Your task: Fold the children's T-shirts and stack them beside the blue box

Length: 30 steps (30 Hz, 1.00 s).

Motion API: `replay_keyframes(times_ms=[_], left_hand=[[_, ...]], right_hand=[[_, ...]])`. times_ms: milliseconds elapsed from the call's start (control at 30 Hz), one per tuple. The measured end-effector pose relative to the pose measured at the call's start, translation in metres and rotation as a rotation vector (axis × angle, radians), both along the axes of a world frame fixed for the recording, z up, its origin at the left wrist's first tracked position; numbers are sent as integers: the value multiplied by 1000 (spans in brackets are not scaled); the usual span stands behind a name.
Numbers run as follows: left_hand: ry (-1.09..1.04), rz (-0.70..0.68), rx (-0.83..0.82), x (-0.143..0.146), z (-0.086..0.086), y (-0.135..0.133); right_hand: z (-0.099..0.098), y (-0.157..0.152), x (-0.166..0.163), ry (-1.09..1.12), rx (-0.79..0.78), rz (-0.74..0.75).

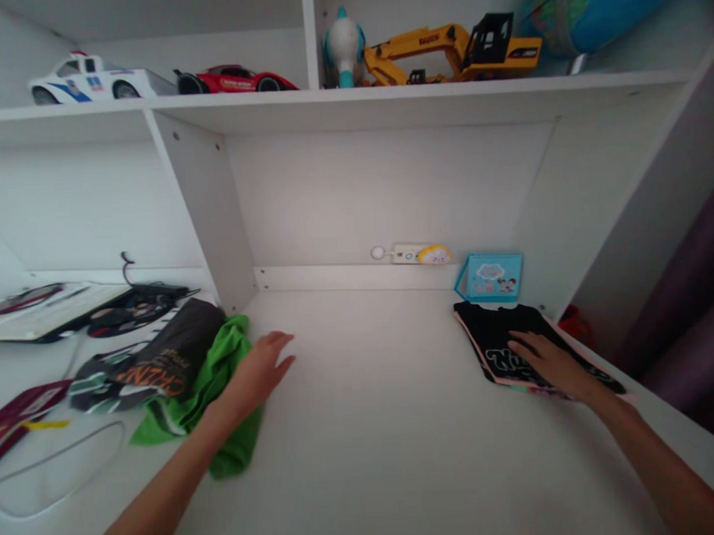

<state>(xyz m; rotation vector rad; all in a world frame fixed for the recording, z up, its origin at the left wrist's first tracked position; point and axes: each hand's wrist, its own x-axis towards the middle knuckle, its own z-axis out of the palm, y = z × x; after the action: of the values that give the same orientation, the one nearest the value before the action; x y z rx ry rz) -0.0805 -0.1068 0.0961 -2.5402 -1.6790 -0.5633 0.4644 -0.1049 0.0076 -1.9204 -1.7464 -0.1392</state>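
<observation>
On the right side of the white desk (362, 423), a black folded shirt (493, 325) with white lettering lies on top of other folded clothes, a pink edge showing under it. My right hand (541, 355) rests on this shirt with its fingers stretched out. My left hand (261, 372) is over the desk at left, fingers apart and nothing in them. Just beside and under my left wrist is a crumpled green garment (237, 443). A dark grey garment (178, 352) with orange lettering lies bunched against it.
A blue desk calendar (495, 277) stands behind the folded clothes. At far left are a laptop-like flat device (54, 313), a maroon item (28, 412) and a white cable (61, 508). The shelf (386, 93) above bears toy cars, a yellow toy excavator (455, 49) and a globe (606, 9).
</observation>
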Motion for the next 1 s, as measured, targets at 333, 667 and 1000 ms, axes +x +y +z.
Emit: replay_keyframes(times_ms=[333, 667, 1000], left_hand=[[113, 302, -150, -114, -22, 13], [35, 273, -135, -112, -35, 5], [-156, 331, -247, -120, -18, 15]], right_hand=[[44, -8, -230, 337, -149, 558], [43, -23, -480, 282, -321, 783], [161, 40, -349, 881, 87, 691]])
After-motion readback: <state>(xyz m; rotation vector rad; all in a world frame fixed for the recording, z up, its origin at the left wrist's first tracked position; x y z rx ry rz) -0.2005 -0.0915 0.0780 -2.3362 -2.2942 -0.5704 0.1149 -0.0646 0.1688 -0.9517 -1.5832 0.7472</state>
